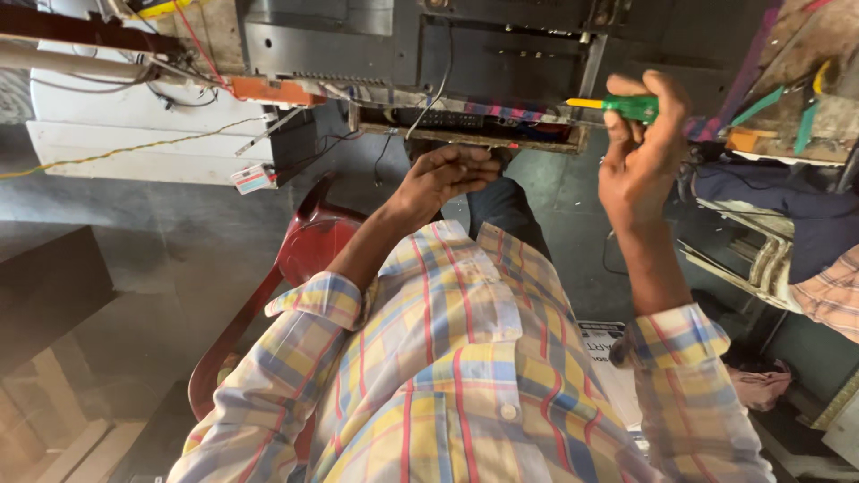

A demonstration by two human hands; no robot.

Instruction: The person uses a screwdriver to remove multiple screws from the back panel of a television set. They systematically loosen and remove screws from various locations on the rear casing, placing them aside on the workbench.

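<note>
My right hand (637, 161) is raised and grips a green-handled screwdriver (631, 106) whose yellow end points left along the lower edge of a dark electronic chassis (465, 63). An open circuit board strip (465, 121) runs along that edge. My left hand (445, 176) sits just below the strip with its fingers curled in; I cannot make out anything in it. Both arms wear the rolled sleeves of a yellow, blue and red checked shirt (447, 358).
A red plastic chair (300, 255) stands under me on a grey floor. A white casing (134, 125) with loose wires and an orange part (273, 91) lies at the left. At the right are a cluttered wooden bench (796, 107), dark cloth and another person's checked sleeve (832, 295).
</note>
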